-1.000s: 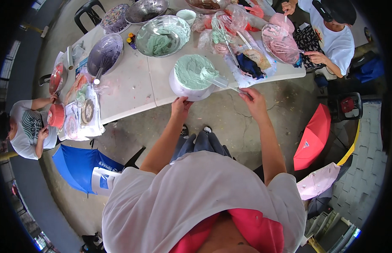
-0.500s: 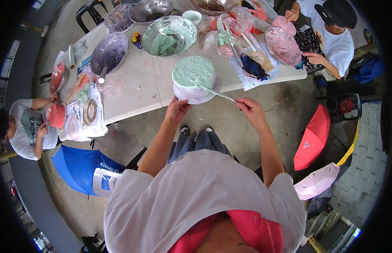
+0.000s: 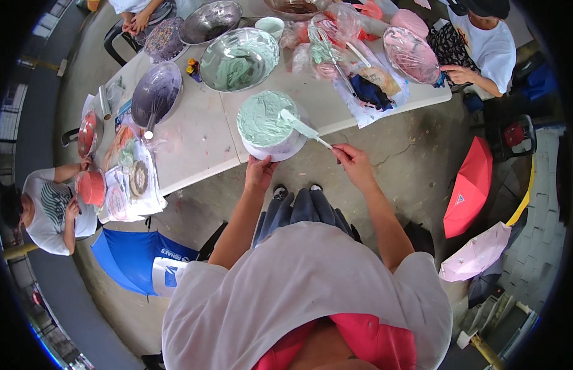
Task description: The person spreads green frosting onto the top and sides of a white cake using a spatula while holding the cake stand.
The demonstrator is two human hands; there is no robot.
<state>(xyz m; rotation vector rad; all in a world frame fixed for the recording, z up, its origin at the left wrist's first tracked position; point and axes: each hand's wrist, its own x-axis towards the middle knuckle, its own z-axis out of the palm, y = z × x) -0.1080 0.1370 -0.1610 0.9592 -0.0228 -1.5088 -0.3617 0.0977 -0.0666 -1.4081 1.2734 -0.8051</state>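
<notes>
A round cake (image 3: 261, 118) with pale green frosting across its top stands on a white cake board (image 3: 279, 152) at the table's near edge. The cake's side looks whitish. My left hand (image 3: 259, 174) grips the near rim of the board, its fingertips partly hidden beneath it. Between the closed fingers of my right hand (image 3: 355, 165) is the handle of an icing spatula (image 3: 300, 126). Its green-smeared blade lies over the right part of the cake top. Behind the cake, a metal bowl (image 3: 271, 50) contains more green frosting.
On the white table (image 3: 197, 139) are a bowl of purple frosting (image 3: 166, 79), a green-coated whisk (image 3: 323, 46), plastic bags and papers. Co-workers are at the left, far side and right, one with a red cake (image 3: 90, 188). Umbrellas, including a blue one (image 3: 129, 256), lie on the floor.
The spatula has swung from the cake's right edge onto its top, blade now showing broad. My right hand has moved slightly left. The whole view has shifted a little.
</notes>
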